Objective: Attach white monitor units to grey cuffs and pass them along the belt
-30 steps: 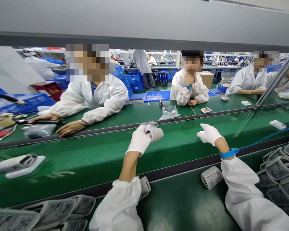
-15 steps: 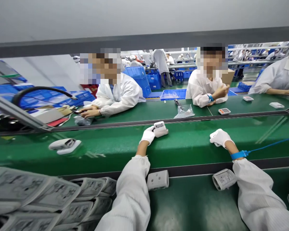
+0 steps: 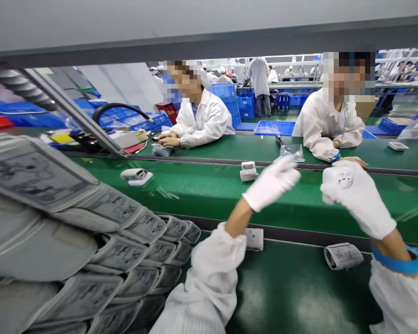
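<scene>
Folded printed cuffs (image 3: 114, 241) crowd my view on the left, a rolled cuff (image 3: 343, 256) and a white box (image 3: 254, 239) lie on the near worktop (image 3: 292, 297), and two white units (image 3: 249, 171) sit on the green belt (image 3: 195, 195). My right hand (image 3: 357, 199) is raised and clamped on a white plastic monitor (image 3: 341, 178). My gloved left hand (image 3: 271, 183) reaches across, fingers together, holding nothing. Beyond, a co-worker (image 3: 329, 125) leans at the far worktop (image 3: 397, 153) in a busy factory hall.

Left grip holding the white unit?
No, the left grip shows nothing in it; the white unit is in the right grip.
</scene>
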Tool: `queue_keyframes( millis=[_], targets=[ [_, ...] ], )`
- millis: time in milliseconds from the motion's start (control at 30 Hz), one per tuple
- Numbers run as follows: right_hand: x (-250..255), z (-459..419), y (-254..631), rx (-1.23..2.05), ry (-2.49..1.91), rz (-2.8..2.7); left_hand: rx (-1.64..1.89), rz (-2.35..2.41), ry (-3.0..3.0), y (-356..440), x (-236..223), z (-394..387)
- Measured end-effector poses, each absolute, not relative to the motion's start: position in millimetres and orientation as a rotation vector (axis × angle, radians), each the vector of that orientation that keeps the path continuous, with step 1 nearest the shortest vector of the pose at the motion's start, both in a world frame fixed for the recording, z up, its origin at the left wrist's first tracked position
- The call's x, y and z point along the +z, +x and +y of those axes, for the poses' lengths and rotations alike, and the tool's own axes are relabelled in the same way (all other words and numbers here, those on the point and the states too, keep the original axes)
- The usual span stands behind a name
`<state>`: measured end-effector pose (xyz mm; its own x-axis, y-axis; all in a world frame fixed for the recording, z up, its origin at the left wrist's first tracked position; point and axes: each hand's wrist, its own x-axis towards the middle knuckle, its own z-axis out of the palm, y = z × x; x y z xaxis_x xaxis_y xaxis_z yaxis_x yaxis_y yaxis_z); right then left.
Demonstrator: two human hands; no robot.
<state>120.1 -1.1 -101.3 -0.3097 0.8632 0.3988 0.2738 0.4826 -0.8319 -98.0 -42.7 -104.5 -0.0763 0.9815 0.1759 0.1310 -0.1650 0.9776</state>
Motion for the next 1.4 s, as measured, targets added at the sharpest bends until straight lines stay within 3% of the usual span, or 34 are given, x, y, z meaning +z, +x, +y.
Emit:
queue_keyframes(
  millis=[100,233,433,567,667,767,967,1200,1400],
  targets=[
    [-101,-34,90,0.364,-0.948,-1.914,1.358,0.561,1.179,-50,-101,-61],
    [-116,-49,53,0.088,-0.873,-2.099,1.457,0.612,0.955,-65,-91,-67],
    [-165,-75,8,0.457,-0.607,-2.924,1.888,1.026,0.549,-145,-82,-75],
    [-183,-89,-2,0.653,-0.502,-3.186,1.889,1.088,0.521,-162,-79,-91],
    [-156,-76,21,0.813,-0.620,-2.917,1.792,1.126,0.645,-162,-78,-95],
    [-106,-63,57,0.987,-0.663,-2.296,1.658,1.113,0.745,-150,-77,-92],
    [-67,-49,84,1.040,-0.314,-1.450,1.367,0.661,0.809,-80,-76,-70],
    [-76,-12,112,0.413,-0.624,-1.677,1.432,0.628,0.938,-47,-66,-62],
    [-69,-19,125,0.439,-0.667,-2.112,1.435,0.941,1.154,-57,-64,-72]
  ],
)
